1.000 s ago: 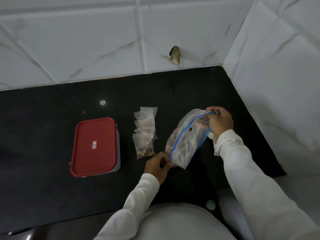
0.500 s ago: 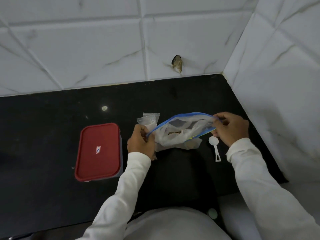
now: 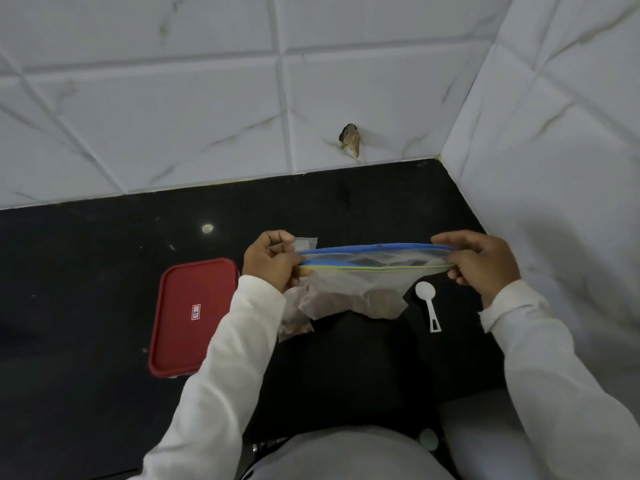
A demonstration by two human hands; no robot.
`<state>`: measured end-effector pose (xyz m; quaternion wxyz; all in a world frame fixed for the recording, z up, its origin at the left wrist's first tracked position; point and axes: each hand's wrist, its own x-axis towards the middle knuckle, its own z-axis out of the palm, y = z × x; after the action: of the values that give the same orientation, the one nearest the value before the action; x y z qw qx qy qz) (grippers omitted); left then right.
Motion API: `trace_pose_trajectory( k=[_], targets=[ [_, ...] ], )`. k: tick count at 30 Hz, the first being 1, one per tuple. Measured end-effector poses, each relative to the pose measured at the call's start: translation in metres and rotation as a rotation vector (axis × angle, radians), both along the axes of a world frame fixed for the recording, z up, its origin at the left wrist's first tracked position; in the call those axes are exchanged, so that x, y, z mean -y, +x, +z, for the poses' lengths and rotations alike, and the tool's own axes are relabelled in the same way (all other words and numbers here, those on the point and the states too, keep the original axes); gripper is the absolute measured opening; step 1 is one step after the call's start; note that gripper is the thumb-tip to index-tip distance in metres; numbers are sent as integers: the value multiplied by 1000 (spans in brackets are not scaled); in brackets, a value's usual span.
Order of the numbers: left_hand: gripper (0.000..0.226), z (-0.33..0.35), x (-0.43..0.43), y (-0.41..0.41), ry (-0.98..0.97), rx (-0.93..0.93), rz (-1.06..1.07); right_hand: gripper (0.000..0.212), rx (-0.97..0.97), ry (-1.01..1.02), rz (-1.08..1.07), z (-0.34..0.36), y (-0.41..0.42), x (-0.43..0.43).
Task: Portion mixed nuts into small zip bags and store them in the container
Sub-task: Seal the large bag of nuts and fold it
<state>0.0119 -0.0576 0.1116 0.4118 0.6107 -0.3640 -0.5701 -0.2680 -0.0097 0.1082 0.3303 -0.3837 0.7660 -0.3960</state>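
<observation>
A large clear zip bag (image 3: pixel 360 289) with a blue zip strip hangs level above the black counter, nuts showing dark in its bottom. My left hand (image 3: pixel 272 263) pinches the left end of the zip strip. My right hand (image 3: pixel 479 263) pinches the right end, and the strip is stretched between them. Small clear zip bags (image 3: pixel 294 323) holding nuts lie under my left wrist, mostly hidden; one corner (image 3: pixel 306 242) shows behind my left fingers. A container with a red lid (image 3: pixel 192 315) sits shut on the left.
A white plastic scoop (image 3: pixel 428 303) lies on the counter (image 3: pixel 86 271) below my right hand. White tiled walls (image 3: pixel 207 116) close the counter at the back and on the right. A small brown chip marks the back wall near the corner.
The big bag went from hanging tilted to held level with its zip strip pulled flat. My left hand rose from its lower corner to the strip's left end. The scoop came into view.
</observation>
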Motion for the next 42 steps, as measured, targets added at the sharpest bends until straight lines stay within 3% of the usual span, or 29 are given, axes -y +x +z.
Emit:
trace_pose_trajectory(
  k=[4, 9, 16, 21, 24, 26, 29, 33, 38, 40, 42],
  targets=[
    [38, 21, 8, -2, -45, -205, 35, 42, 281, -64, -38, 19, -1, -2],
    [37, 31, 5, -13, -238, 96, -26, 38, 326, -100, -72, 22, -3, -10],
    [40, 24, 15, -21, -289, 193, -63, 37, 359, -183, -225, 13, -6, -13],
    [21, 18, 29, -23, 4, -81, -154, 31, 446, -160, -127, 12, -11, -13],
    [6, 12, 29, -18, -118, -167, -205, 18, 525, -221, -60, 17, -15, -14],
    [15, 3, 27, -12, -276, -42, -304, 11, 383, -272, 31, 16, -19, -18],
    [26, -7, 26, -5, -384, 112, -355, 22, -129, -223, 193, 10, -24, -22],
    [16, -4, 23, -11, -366, 50, -278, 16, -315, -237, 200, 9, -21, -20],
    [8, 15, 20, -11, -611, 153, -253, 8, -289, -372, 59, 23, -29, -23],
    [4, 17, 14, -12, -607, 142, -295, 7, -194, -337, 59, 18, -29, -26],
    [13, 15, 12, -15, -562, 37, -283, 11, -67, -393, 44, 17, -28, -27]
  ],
)
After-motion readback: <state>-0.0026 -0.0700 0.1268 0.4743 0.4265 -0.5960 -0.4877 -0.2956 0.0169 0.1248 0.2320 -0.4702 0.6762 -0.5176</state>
